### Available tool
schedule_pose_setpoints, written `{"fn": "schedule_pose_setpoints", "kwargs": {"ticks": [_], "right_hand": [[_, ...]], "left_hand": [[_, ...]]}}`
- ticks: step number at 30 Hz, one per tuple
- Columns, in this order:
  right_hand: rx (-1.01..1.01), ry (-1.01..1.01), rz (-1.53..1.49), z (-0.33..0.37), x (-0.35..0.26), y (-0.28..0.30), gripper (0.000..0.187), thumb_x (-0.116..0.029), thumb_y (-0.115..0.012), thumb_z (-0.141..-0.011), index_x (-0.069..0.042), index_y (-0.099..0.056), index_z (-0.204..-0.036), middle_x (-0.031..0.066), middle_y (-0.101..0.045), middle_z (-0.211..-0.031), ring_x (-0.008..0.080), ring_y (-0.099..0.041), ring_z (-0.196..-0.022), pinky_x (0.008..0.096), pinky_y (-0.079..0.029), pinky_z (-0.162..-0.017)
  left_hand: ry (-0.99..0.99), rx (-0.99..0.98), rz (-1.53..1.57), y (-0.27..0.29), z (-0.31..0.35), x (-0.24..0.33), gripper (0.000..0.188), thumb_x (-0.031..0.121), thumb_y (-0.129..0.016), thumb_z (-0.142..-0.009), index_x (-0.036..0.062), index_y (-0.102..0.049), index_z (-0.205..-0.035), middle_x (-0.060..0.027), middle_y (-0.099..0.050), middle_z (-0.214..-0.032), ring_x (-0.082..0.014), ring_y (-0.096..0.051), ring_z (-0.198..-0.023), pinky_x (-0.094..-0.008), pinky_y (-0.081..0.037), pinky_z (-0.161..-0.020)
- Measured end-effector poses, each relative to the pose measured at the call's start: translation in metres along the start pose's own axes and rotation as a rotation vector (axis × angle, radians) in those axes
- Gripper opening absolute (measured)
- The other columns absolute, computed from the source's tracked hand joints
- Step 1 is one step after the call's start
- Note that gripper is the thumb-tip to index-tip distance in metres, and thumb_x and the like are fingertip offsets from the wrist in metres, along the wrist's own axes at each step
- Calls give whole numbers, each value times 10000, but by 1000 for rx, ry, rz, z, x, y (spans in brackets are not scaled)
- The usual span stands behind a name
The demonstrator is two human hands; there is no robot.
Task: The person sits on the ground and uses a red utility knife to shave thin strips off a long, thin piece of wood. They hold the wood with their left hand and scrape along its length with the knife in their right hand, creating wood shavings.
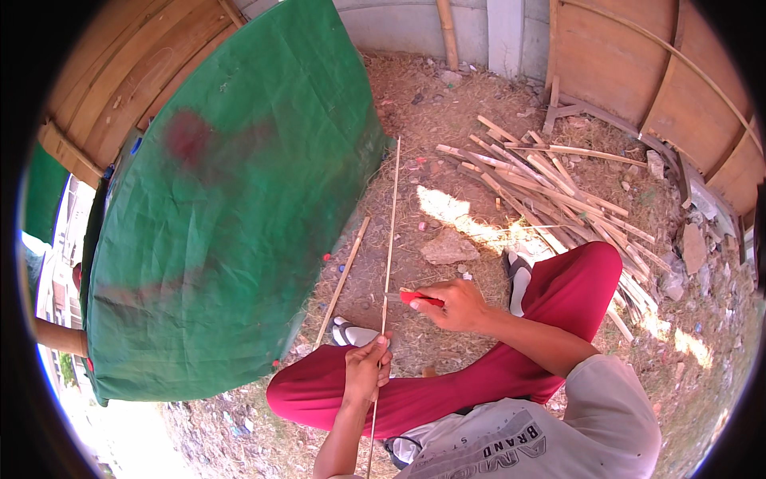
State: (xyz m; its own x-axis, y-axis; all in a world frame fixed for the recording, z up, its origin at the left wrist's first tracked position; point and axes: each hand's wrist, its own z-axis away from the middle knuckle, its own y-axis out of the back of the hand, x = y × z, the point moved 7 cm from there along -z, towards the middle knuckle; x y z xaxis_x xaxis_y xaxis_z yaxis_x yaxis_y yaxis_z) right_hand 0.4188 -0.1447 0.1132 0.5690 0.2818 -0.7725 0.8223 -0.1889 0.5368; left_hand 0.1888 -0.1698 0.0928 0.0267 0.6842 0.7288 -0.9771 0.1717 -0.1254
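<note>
A long thin bamboo strip (391, 231) runs from below my lap out over the ground ahead of me. My left hand (367, 368) is closed around its lower part, above my left thigh. In my right hand (456, 304) is a red utility knife (420, 298), gripped by its handle. The knife's short blade points left and lies at the strip, a little beyond my left hand. Whether the blade touches or cuts into the strip, I cannot tell.
A green tarp sheet (231, 207) stands at the left, with another person's arm (60, 337) at its edge. A bamboo piece (343, 279) lies beside it. At the right is a pile of split bamboo (550, 188). A flat stone (448, 247) lies ahead; wooden panels (614, 64) stand behind.
</note>
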Motion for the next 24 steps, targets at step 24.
{"fn": "schedule_pose_setpoints", "kwargs": {"ticks": [24], "right_hand": [[59,-141,353,-21,53,13,353,-434,-673,-921,-112,-792,-1003,144,-697,-681,336,-680,-588,435,-529,-524]], "left_hand": [[100,-35,-71,-12,14,-25,339,258,-595,-1053,-18,-658,-1240,21,-479,-675,-40,-372,-456,-217,-277,-395]]}}
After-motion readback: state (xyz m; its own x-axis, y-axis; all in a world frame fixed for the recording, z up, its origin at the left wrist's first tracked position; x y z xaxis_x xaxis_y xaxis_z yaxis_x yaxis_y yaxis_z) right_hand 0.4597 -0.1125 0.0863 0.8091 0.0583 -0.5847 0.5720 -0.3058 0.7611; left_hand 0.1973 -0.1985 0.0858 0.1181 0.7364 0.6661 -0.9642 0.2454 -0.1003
